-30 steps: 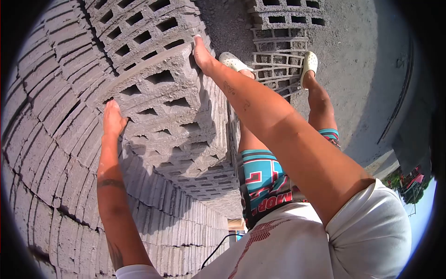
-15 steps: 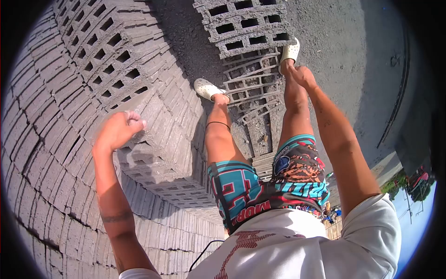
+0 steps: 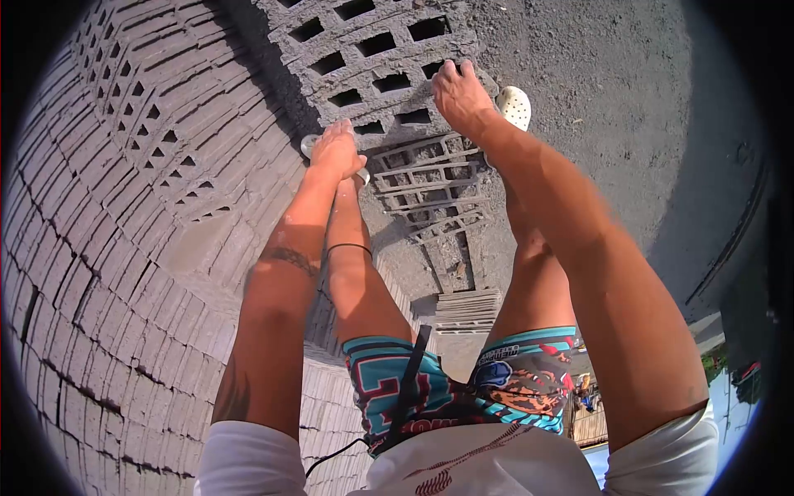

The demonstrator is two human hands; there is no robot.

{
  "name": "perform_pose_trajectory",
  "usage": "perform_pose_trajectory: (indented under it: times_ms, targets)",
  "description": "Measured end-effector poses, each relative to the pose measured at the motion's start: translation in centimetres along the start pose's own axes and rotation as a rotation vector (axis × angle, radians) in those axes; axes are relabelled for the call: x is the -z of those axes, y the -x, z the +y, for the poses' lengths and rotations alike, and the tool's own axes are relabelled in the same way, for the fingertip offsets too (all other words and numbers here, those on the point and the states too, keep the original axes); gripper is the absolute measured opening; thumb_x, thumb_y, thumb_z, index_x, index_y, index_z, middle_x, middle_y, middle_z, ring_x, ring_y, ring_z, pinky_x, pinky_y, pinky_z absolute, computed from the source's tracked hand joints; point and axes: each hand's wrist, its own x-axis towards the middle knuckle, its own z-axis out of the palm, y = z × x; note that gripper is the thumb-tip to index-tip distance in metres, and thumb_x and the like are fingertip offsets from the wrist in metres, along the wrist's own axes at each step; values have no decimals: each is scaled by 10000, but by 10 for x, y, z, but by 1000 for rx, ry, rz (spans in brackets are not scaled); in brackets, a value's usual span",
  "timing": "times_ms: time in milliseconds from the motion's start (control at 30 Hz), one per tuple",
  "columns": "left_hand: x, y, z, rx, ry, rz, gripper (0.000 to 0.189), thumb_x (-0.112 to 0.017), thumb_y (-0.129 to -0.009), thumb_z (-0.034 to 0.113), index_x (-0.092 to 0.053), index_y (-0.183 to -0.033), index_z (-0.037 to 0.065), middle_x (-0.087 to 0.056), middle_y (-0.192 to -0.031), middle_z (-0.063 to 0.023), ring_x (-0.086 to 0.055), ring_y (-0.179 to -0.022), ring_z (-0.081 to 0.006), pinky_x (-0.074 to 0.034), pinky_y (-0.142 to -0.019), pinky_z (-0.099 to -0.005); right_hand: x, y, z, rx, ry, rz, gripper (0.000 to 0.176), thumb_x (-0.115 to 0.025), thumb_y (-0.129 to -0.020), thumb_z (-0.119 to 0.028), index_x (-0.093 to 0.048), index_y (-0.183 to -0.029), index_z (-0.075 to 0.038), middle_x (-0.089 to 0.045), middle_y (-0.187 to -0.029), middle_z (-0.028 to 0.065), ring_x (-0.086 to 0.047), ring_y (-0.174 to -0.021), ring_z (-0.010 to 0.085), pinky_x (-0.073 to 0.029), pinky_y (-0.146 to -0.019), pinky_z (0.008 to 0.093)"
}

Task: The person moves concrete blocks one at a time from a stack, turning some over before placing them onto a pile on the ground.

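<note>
A stack of grey hollow concrete blocks (image 3: 364, 62) stands before me, its rows of rectangular holes facing up. At the left end of its nearest block (image 3: 393, 124), my left hand (image 3: 335, 150) has its fingers together against the edge. My right hand (image 3: 463, 99) curls its fingers over the right end of that same block, covering part of it. Fingertips on the far side of the block are hidden. Just below lie more hollow blocks (image 3: 430, 178) at a lower level, between my legs.
Tall rows of stacked concrete blocks (image 3: 91, 273) fill the left side. My feet in pale clogs (image 3: 514, 107) stand on either side of the nearer stack. Gravelly ground (image 3: 595, 107) stretches to the right. A pile of thin slats (image 3: 467, 310) lies between my legs.
My left hand has moved right and forward from beside the left stack to the nearest block. My right hand has left my right ankle area and reached the block's right end.
</note>
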Motion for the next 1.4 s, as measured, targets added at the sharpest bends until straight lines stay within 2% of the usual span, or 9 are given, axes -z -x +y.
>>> perform_pose_trajectory:
  times_ms: [67, 200, 333, 400, 500, 733, 867, 1033, 1400]
  targets:
    - [-13, -24, -4, -16, -47, 33, 847, -767, -804, 316, -392, -1498, 8, -440, -1521, -184, -423, -1398, -344, -367, -1143, -410, -13, -13, -3, 70, 16, 112, 435, -452, -993, -218, -535, -1358, 3, -611, -1302, 116, -495, -1279, 297, -329, -1070, 525]
    - [-30, -60, -16, -203, -48, 130, 842, -777, -796, 315, -401, -1478, -8, -461, -1497, -179, -445, -1371, -335, -370, -1147, -410, -23, -21, -3, -11, -89, -115, 503, -480, -961, -209, -464, -1400, 35, -613, -1264, 129, -562, -1204, 231, -369, -985, 481]
    - [-26, -81, -13, -123, 266, 122, 840, -724, -810, 490, -498, -1399, -64, -553, -1397, -243, -524, -1306, -354, -421, -1093, -418, -14, -42, -1, -102, -300, -167, 419, -553, -907, -333, -619, -1154, -2, -679, -1086, 146, -621, -1087, 243, -399, -937, 428]
    - [-35, -96, -6, 69, 526, 169, 880, -665, -821, 595, -540, -1352, -96, -648, -1234, -289, -614, -1182, -416, -462, -1032, -450, -17, -44, 13, -231, -378, -88, 433, -622, -857, -419, -660, -1017, -18, -692, -1032, 154, -644, -1024, 275, -437, -906, 423]
    - [-34, -112, 11, 248, 651, 183, 901, -639, -808, 648, -576, -1314, -95, -653, -1228, -287, -609, -1193, -405, -425, -1072, -443, -24, -47, 31, -886, -522, 294, 638, -720, -771, -538, -651, -1076, 18, -668, -1130, 187, -645, -1037, 328, -467, -934, 449]
    - [-31, -124, 34, 480, 576, 53, 703, -617, -810, 612, -738, -1066, -31, -708, -1142, -230, -644, -1149, -318, -248, -1181, -416, -75, -39, 60, -786, -1195, 192, 810, -785, -763, -490, -534, -1245, 111, -686, -1132, 289, -658, -1112, 397, -489, -1003, 417]
    - [-37, -130, 33, 474, 584, 100, 738, -632, -778, 621, -720, -1080, -47, -702, -1144, -244, -624, -1165, -347, -292, -1144, -420, -85, -34, 55, -840, -1176, -90, 785, -750, -779, -515, -594, -1194, 133, -681, -1143, 300, -657, -1122, 390, -494, -992, 419]
    - [-33, -126, 37, 503, 561, 102, 674, -642, -786, 582, -727, -1059, -28, -711, -1133, -227, -633, -1153, -324, -294, -1148, -409, -72, -39, 46, -856, -1000, -121, 573, -688, -819, -528, -738, -1019, 7, -702, -1084, 272, -676, -1057, 395, -527, -939, 437]
    - [-31, -127, 49, 524, 616, 128, 684, -642, -784, 604, -730, -1034, -27, -710, -1104, -249, -626, -1143, -373, -337, -1123, -410, -81, -30, 60, -821, -1032, -67, 586, -689, -814, -511, -733, -995, 44, -694, -1051, 302, -676, -1048, 407, -530, -939, 433]
